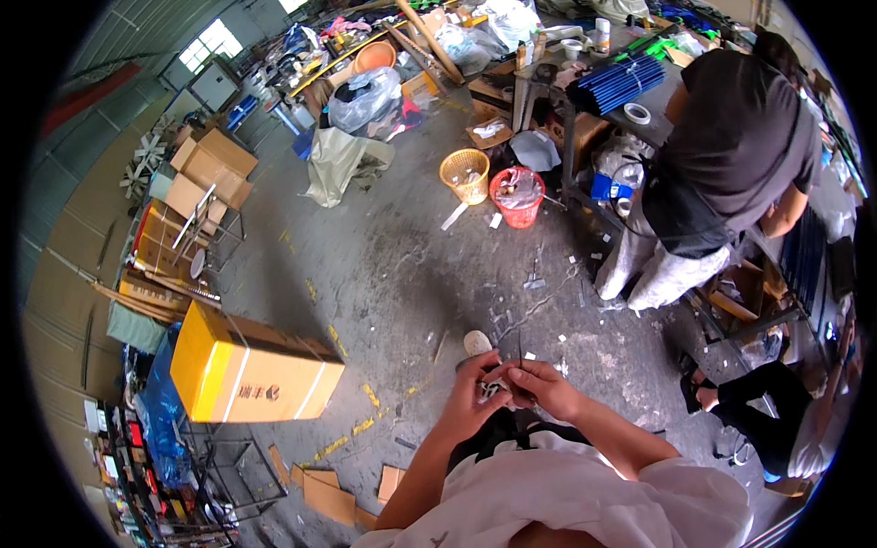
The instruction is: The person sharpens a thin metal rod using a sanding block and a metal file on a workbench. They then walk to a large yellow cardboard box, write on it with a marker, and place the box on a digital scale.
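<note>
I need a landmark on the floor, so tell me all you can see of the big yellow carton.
The yellow carton is a long cardboard box lying on its side on the grey concrete floor, left of the person's hands. Its faces are yellow to orange, bound by pale straps, with a small dark print on the side. It looks closed and undented. A dark wire rack stands just below it; nobody touches it.

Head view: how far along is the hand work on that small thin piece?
Done: nothing finished shows near the hands. In hand: left hand and right hand meet over a small dark thin piece, pinched between the fingers above the concrete floor. Left: cannot tell; the piece is too small to read.
</note>
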Available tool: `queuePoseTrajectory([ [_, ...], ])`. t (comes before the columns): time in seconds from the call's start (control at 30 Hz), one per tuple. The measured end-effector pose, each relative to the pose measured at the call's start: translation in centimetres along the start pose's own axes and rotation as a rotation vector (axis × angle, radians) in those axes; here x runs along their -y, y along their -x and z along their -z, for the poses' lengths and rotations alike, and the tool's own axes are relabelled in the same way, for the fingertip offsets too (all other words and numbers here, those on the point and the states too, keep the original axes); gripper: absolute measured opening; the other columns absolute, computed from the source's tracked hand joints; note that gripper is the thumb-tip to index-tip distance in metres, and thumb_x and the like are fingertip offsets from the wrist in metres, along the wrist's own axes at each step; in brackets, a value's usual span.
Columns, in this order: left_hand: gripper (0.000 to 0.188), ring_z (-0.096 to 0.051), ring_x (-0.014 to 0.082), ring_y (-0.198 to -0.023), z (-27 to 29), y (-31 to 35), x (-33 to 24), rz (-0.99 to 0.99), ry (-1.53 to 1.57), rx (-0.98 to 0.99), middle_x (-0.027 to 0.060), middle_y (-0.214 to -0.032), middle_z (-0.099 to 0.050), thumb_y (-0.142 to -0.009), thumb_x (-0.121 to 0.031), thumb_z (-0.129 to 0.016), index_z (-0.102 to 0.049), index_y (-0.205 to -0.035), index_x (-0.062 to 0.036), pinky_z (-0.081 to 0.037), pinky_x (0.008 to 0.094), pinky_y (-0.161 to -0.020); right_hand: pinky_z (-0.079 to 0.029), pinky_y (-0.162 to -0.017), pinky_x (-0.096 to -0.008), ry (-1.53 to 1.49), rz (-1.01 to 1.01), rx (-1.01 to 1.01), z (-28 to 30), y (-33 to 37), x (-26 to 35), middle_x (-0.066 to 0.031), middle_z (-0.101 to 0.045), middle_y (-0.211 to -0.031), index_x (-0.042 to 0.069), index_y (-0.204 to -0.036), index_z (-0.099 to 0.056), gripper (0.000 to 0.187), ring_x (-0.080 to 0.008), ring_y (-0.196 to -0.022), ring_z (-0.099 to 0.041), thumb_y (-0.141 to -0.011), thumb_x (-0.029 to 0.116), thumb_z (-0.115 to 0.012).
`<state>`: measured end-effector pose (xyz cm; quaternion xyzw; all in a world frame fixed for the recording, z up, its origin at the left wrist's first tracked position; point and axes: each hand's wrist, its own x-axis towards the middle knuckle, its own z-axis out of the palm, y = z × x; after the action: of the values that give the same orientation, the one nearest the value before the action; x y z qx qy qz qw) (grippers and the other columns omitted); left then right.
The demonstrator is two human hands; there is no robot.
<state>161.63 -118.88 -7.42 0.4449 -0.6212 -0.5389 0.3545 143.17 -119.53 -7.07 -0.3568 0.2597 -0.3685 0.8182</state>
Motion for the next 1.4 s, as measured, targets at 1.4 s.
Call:
queuePoseTrajectory([
  [1.4,0.024,-0.042,0.0052,-0.062,5.3,-77.1,-3.9,0.348,0.170,0.327,-0.0031,-0.071,-0.051,-0.095,-0.025,-0.052,-0.058,-0.086,-0.0042,-0.034,0.0221,-0.056,-0.042,-0.055,-0.0224,0.200,0.330,-0.537,41.3,-43.7,40.2,-0.0001,-0.056,-0.078,0.001,-0.105,-0.059,0.023,-0.0073,-0.064,-0.050,-0.096,0.020,-0.049],
])
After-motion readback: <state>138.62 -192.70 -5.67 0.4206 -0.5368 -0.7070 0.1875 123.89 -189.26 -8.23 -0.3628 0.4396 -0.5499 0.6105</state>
